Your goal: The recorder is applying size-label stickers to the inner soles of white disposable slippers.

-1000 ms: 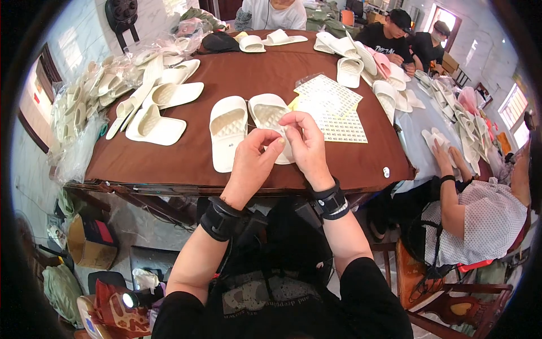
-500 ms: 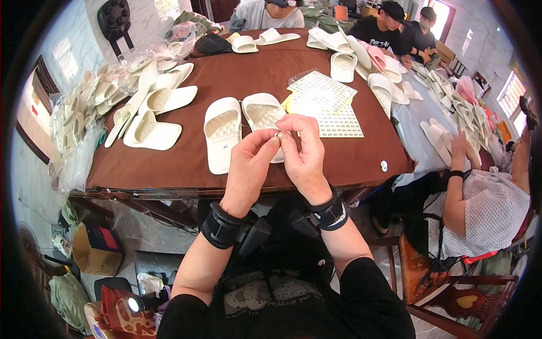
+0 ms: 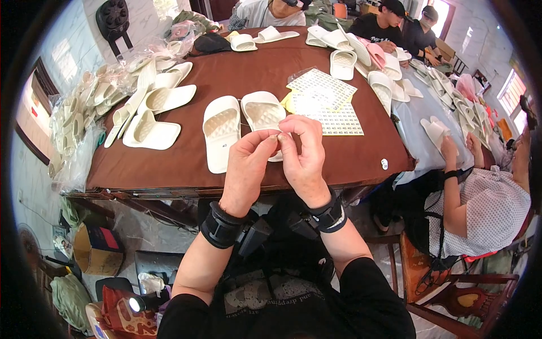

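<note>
Above the near part of the brown-covered table [image 3: 152, 169], my left hand [image 3: 247, 169] and my right hand [image 3: 306, 164] meet fingertip to fingertip. Both are closed in a pinch; whatever lies between the fingers is too small to make out. Just beyond them lies a pair of cream slippers. The left slipper [image 3: 222, 130] bears a small printed label on its heel. My fingers partly hide the right slipper [image 3: 261, 107]. Overlapping sheets of small printed stickers [image 3: 342, 117] rest to the right of the pair, the upper one washed out by glare.
More cream slippers [image 3: 152, 134] spread over the table's left side beside a plastic-wrapped heap [image 3: 84, 113]. Another pile [image 3: 381, 85] stands at the far right. A co-worker in a dotted shirt [image 3: 483, 206] sits to my right; others sit across. A small white piece [image 3: 385, 164] lies near the right corner.
My hands stay pinched together, almost unmoved, with the fingertips slightly closer. The co-worker on the right has brought a hand down to a slipper. People across the table have shifted their heads slightly.
</note>
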Available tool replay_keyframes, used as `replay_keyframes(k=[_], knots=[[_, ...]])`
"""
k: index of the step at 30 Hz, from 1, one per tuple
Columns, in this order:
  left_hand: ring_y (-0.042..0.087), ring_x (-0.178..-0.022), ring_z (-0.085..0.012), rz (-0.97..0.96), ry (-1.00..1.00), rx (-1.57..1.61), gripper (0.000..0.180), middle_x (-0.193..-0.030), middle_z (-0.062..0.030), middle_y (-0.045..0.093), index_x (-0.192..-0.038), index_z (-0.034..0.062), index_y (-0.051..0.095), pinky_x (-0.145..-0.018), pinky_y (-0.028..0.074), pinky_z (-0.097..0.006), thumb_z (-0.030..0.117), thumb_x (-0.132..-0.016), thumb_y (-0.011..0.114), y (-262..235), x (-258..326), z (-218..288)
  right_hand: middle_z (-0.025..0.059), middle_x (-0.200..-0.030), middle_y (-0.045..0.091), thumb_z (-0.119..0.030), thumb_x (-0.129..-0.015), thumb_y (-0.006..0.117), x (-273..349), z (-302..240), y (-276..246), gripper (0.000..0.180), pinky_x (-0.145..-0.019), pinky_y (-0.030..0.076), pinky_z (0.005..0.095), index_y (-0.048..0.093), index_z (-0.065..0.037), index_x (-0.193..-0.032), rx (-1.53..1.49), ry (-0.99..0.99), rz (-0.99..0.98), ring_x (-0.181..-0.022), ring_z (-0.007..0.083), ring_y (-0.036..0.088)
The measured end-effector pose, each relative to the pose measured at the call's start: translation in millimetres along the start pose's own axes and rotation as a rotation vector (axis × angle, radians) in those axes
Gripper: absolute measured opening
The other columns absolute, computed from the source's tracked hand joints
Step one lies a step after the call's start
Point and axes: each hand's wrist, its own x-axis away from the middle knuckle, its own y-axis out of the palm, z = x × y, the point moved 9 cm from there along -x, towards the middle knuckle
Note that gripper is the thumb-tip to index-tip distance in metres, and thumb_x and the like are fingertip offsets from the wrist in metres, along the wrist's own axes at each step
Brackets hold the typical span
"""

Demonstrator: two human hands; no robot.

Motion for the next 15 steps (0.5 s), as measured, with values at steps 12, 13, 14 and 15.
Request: replay_keyframes(k=[12, 13, 14, 15], knots=[[0.058, -0.078, -0.0064, 0.082, 0.014, -0.25, 0.019, -0.085, -0.0027, 0.068, -0.099, -0.005, 0.069, -0.07, 0.048, -0.022, 0.009, -0.092, 0.059, -14.9, -0.4, 7.1, 0.0108, -0.098, 0.063, 0.004, -0.08, 0.062, 1.9, -1.9, -2.2, 0.018, -0.086, 0.041, 0.037, 0.061, -0.004, -0.096, -0.037, 0.036, -0.009, -0.092, 0.0283, 0.054], [0.058, -0.076, -0.006, 0.084, 0.016, -0.309, 0.019, -0.084, -0.0025, 0.068, -0.099, -0.0052, 0.069, -0.068, 0.047, -0.023, 0.009, -0.092, 0.059, -15.6, -0.7, 7.2, 0.0102, -0.097, 0.063, 0.004, -0.079, 0.062, -0.1, -7.6, -0.5, 0.019, -0.085, 0.041, 0.0374, 0.061, -0.005, -0.096, 0.014, -0.005, -0.041, -0.092, 0.0282, 0.055], [0.058, -0.076, -0.006, 0.084, 0.015, -0.308, 0.019, -0.084, -0.0025, 0.068, -0.099, -0.0052, 0.069, -0.068, 0.047, -0.023, 0.009, -0.092, 0.059, -15.5, -0.7, 6.6, 0.0096, -0.095, 0.063, 0.004, -0.079, 0.063, -1.3, -12.4, 1.5, 0.02, -0.084, 0.04, 0.0379, 0.062, -0.006, -0.096, 0.064, -0.045, -0.074, -0.091, 0.0282, 0.055], [0.057, -0.076, -0.0052, 0.065, 0.052, -0.34, 0.019, -0.084, -0.0014, 0.067, -0.1, -0.0045, 0.069, -0.067, 0.046, -0.021, 0.01, -0.093, 0.059, -12.5, -0.8, 9.4, 0.0096, -0.095, 0.063, 0.004, -0.079, 0.063, -2.6, -12.3, 0.5, 0.02, -0.084, 0.04, 0.0379, 0.062, -0.006, -0.096, 0.065, -0.045, -0.074, -0.091, 0.0282, 0.055]])
